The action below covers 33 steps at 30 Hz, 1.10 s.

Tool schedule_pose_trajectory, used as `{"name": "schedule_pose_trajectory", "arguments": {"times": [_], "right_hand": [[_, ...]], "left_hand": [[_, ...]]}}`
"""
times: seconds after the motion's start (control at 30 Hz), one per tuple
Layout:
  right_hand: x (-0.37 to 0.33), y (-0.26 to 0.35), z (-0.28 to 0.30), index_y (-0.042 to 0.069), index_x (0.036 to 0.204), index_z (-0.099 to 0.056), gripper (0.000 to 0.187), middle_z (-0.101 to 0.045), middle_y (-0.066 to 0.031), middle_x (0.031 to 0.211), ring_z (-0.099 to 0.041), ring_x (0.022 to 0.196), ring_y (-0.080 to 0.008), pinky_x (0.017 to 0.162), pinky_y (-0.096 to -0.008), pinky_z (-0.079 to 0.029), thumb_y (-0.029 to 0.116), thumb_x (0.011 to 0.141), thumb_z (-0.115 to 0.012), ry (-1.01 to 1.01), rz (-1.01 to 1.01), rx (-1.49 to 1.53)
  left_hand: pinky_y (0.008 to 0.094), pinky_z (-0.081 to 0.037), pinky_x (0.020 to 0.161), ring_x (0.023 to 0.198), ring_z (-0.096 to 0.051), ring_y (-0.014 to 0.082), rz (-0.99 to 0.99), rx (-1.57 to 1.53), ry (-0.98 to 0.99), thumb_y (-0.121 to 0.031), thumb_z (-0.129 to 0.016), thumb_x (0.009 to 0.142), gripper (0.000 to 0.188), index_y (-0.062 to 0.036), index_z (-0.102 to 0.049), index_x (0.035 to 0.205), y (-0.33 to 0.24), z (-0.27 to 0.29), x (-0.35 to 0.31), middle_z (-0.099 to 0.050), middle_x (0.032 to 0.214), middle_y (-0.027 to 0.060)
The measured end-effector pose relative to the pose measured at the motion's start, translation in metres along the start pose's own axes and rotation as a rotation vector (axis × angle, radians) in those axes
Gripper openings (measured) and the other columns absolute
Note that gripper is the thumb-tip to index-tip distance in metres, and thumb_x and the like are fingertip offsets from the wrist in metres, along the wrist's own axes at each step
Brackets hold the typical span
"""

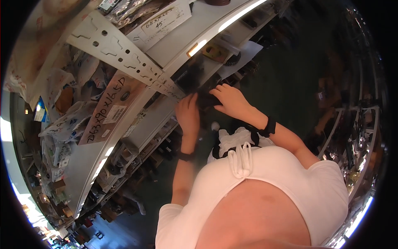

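Note:
My left hand [188,114] is raised beside the lower end of a perforated metal shelf post [132,61]. Its fingers point up and lie close together, and their tips meet the edge of a dark object [208,99]. My right hand [235,101] reaches in from the right, its fingers and thumb bent around the other side of that object. Shadow hides the object's shape, so I cannot make out its kind. Dark bands circle both wrists. Just above the hands, a black box [187,78] sits on the shelf.
To the left, shelves hold plastic-bagged parts [70,120] and a cardboard label [108,108] with handwriting. A white card [163,24] stands on the upper shelf. A white sheet [241,59] sticks out from the shelf edge. More racks [352,124] line the right side, beyond a dark green floor [282,87].

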State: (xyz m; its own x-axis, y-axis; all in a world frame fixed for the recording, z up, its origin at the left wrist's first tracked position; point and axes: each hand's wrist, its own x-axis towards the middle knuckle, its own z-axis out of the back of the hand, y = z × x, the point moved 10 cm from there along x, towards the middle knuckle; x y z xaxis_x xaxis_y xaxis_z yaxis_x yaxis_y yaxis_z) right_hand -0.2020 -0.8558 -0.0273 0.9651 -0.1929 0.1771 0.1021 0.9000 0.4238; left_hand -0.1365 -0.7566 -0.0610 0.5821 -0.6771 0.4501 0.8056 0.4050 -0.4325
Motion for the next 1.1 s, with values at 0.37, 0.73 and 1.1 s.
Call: {"name": "schedule_pose_trajectory", "arguments": {"times": [0.37,0.73,1.1], "right_hand": [[-0.079,-0.082,0.037,0.003,0.098,-0.057,0.038,-0.056,-0.0103,0.089,-0.054,0.087,-0.0268,0.076,-0.0353,-0.045,0.018,0.066,-0.069,0.095,-0.204,-0.002],[-0.241,-0.216,0.149,0.003,0.094,-0.059,0.034,-0.058,-0.0094,0.088,-0.054,0.086,-0.0260,0.076,-0.0349,-0.045,0.017,0.064,-0.067,-0.315,-0.574,0.003],[-0.366,-0.292,0.224,0.004,0.095,-0.059,0.032,-0.057,-0.0078,0.086,-0.055,0.085,-0.0242,0.078,-0.0338,-0.046,0.018,0.067,-0.065,-0.591,-0.919,-0.084]], "left_hand": [[0.0413,-0.033,0.096,0.106,-0.048,0.0278,-0.215,-0.117,0.205,-0.004,-0.057,0.073,0.041,-0.0082,-0.055,0.114,-0.099,-0.063,0.004,-0.056,0.111,0.0078],[0.0422,-0.036,0.090,0.099,-0.047,0.0332,-0.595,-0.331,0.443,-0.006,-0.065,0.058,0.057,-0.0041,-0.048,0.112,-0.304,-0.196,0.042,-0.052,0.105,0.0140],[0.0463,-0.034,0.094,0.102,-0.045,0.0329,-0.935,-0.432,0.411,-0.006,-0.067,0.058,0.053,-0.0071,-0.050,0.108,-0.472,-0.253,0.060,-0.049,0.106,0.0124]]}}
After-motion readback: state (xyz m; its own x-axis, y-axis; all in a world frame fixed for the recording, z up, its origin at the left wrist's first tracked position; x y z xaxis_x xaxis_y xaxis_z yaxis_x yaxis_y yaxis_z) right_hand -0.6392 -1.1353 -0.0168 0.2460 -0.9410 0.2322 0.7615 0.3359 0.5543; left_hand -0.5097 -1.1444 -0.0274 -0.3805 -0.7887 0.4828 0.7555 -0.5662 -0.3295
